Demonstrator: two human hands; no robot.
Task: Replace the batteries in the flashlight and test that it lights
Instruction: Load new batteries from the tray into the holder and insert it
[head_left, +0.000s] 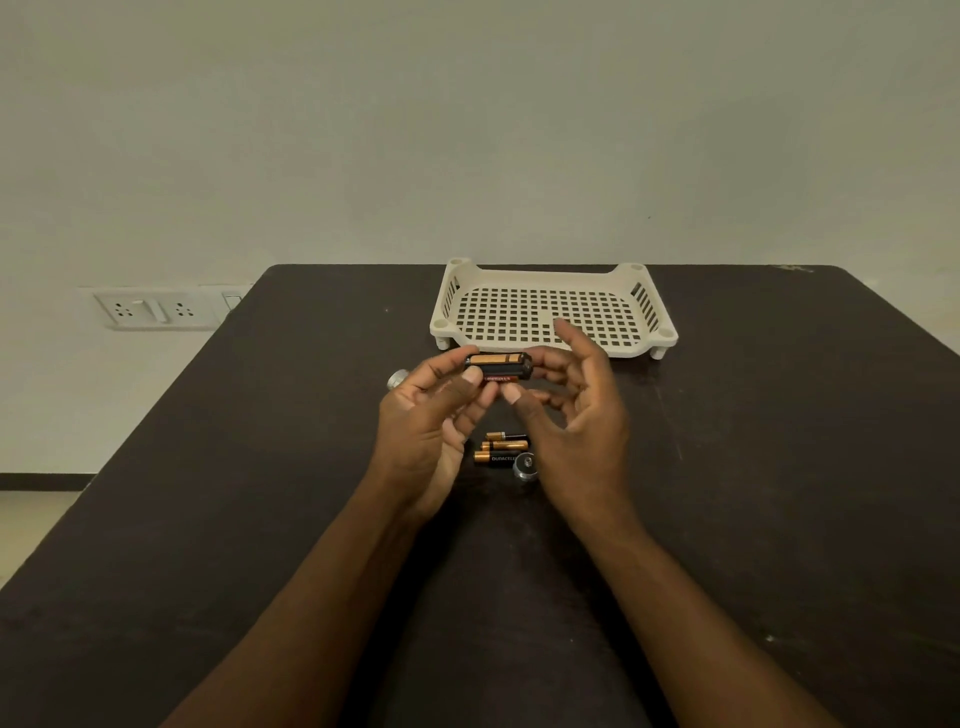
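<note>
Above the dark table, my left hand (434, 415) pinches the left end of a black battery holder (498, 367) that carries copper-topped batteries. My right hand (576, 410) touches its right end and underside with thumb and fingers, the index finger lifted. Three loose batteries (501, 448) lie side by side on the table just below the hands. A round silver flashlight cap (524, 466) rests beside them on the right. The silver flashlight body (397, 379) lies behind my left hand, mostly hidden.
A cream perforated plastic tray (555, 312) stands at the table's far edge, just behind my hands. A wall socket panel (156, 309) is on the wall to the left. The table's left edge (171, 395) runs diagonally.
</note>
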